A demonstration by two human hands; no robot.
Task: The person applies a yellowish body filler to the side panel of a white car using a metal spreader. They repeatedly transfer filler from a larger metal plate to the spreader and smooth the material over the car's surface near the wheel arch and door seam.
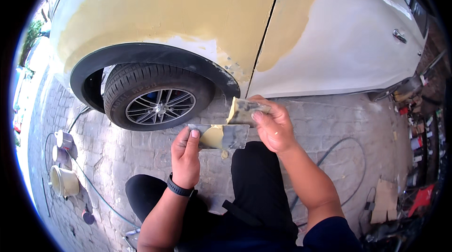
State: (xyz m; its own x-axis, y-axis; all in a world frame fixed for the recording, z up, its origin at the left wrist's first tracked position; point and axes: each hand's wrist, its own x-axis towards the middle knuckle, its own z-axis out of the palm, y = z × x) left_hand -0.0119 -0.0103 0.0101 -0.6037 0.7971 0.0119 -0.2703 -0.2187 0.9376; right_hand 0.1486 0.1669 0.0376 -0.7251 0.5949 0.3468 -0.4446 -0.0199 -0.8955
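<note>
My left hand (187, 153) grips one end of a flat grey metal plate (235, 135), thumb on top. A mound of yellowish body filler (212, 136) lies on that plate, and a small lump shows just below its lower edge. In my right hand (274, 125) is a putty spreader (249, 110), pinched between thumb and fingers, with filler along its left edge. The spreader is just above the plate; whether they touch I cannot tell. Ahead stands a white car (339, 49), its fender and part of the door coated in tan filler (188, 12).
The front wheel (160, 106) sits under a black arch trim (141, 49). Buckets and cups (65, 181) stand at the left on stone paving (113, 158). Hoses (89, 181) run over the ground on both sides. Cardboard (385, 200) and tools lie at the right.
</note>
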